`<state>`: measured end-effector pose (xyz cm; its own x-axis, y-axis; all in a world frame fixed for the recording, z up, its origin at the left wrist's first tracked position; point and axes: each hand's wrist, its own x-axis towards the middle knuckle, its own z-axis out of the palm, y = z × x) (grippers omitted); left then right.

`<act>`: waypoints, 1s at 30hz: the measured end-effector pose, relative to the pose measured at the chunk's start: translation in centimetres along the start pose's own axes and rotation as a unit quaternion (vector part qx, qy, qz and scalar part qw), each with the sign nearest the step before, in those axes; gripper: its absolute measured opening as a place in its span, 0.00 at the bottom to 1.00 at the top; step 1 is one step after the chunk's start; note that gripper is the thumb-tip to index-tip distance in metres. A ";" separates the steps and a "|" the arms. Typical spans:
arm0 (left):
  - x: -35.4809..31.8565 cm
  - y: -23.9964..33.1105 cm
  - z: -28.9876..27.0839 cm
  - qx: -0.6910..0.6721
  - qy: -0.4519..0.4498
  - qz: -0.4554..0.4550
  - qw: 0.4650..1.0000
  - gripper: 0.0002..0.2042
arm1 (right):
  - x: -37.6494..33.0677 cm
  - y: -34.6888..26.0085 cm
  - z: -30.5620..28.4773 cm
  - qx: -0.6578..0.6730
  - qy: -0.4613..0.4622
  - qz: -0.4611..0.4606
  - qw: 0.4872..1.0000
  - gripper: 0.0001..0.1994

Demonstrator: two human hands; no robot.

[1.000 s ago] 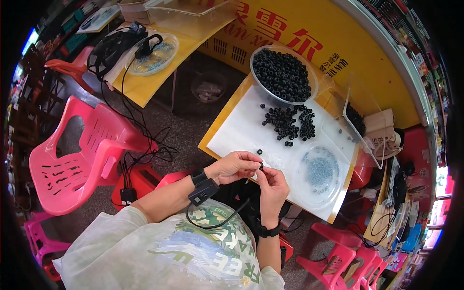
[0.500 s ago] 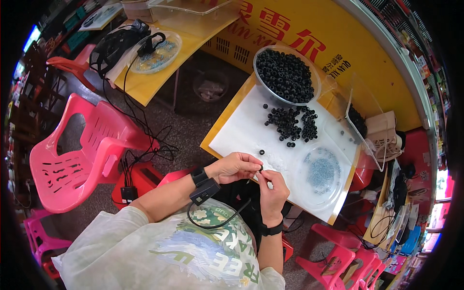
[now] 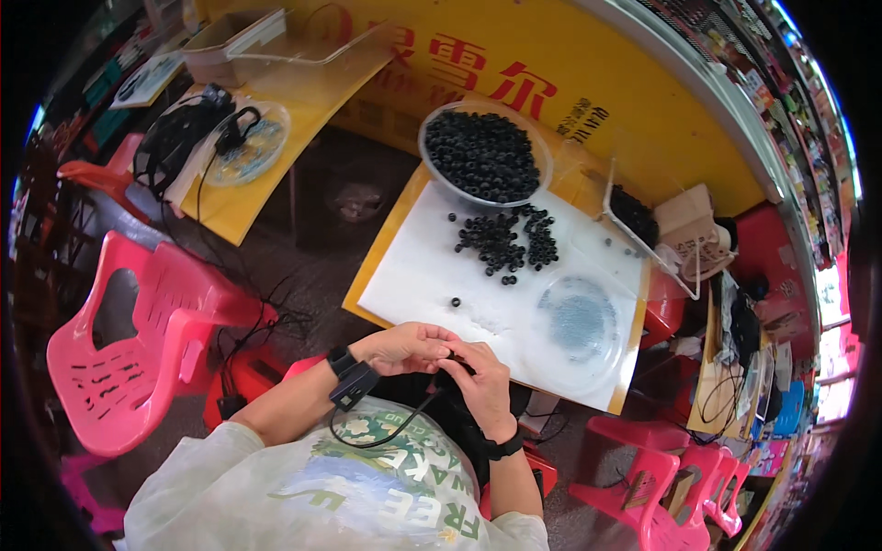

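From where I stand, the nearest thing is the person's pale shirt [image 3: 386,496], printed with bold lettering in white and green above a painted-looking patch of blue and green. A dark strap [image 3: 342,361] with a black box circles the left wrist, and a black cable [image 3: 377,444] loops from the box; another black strap [image 3: 503,448] rings the right wrist.

Just short of the table [image 3: 385,244], the left hand [image 3: 406,347] and right hand [image 3: 481,378] meet, and each has a pinching grip, thumb and fingertips closed around one small black bead [image 3: 451,355], mostly hidden by the fingers.

On the table's white sheet [image 3: 404,280], one loose bead [image 3: 456,302] lies just beyond the hands. To its right is a clear dish [image 3: 608,367] of pale blue beads [image 3: 579,321]; farther back spreads a loose heap of black beads [image 3: 491,241], with a clear bowl [image 3: 424,151] piled with more behind it.

At the right, a clear box [image 3: 695,266] stands near a cream bag [image 3: 682,220] with dark lettering too small to read. Behind everything, the yellow panel [image 3: 634,78] carries large red characters, with smaller black print to their right.
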<state>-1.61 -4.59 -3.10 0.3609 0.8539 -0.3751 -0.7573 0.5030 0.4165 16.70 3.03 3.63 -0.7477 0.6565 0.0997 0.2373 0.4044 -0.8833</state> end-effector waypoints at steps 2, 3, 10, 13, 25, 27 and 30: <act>-0.2 0.7 1.6 0.013 0.039 0.019 0.999 0.19 | 1.1 0.0 -1.7 0.093 -0.052 0.081 0.991 0.15; -0.3 1.5 2.6 0.013 0.053 0.023 0.998 0.18 | 2.0 0.6 -3.5 0.109 -0.038 0.116 0.986 0.14; 2.5 5.5 1.2 0.232 0.172 0.188 0.939 0.10 | 12.4 -0.8 -19.2 0.141 0.290 -0.033 0.946 0.31; 3.0 5.8 2.2 0.447 0.243 0.246 0.825 0.11 | 12.1 0.4 -19.3 -0.283 0.306 -0.019 0.909 0.33; 3.6 3.0 2.8 0.640 0.275 0.338 0.633 0.08 | 2.8 6.7 -14.5 -0.287 0.124 -0.017 0.950 0.06; 3.5 2.7 2.4 0.635 0.265 0.349 0.636 0.08 | 2.7 7.6 -13.2 -0.309 0.102 -0.046 0.944 0.07; 3.0 3.2 2.9 0.594 0.259 0.314 0.694 0.07 | 2.6 8.7 -11.6 -0.319 0.080 -0.064 0.942 0.07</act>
<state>-1.44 -0.04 -0.49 -0.3153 0.9464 0.0699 0.4168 0.0719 0.9061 24.00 15.70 1.56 -0.7047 0.6433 0.2993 0.5140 0.7536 -0.4098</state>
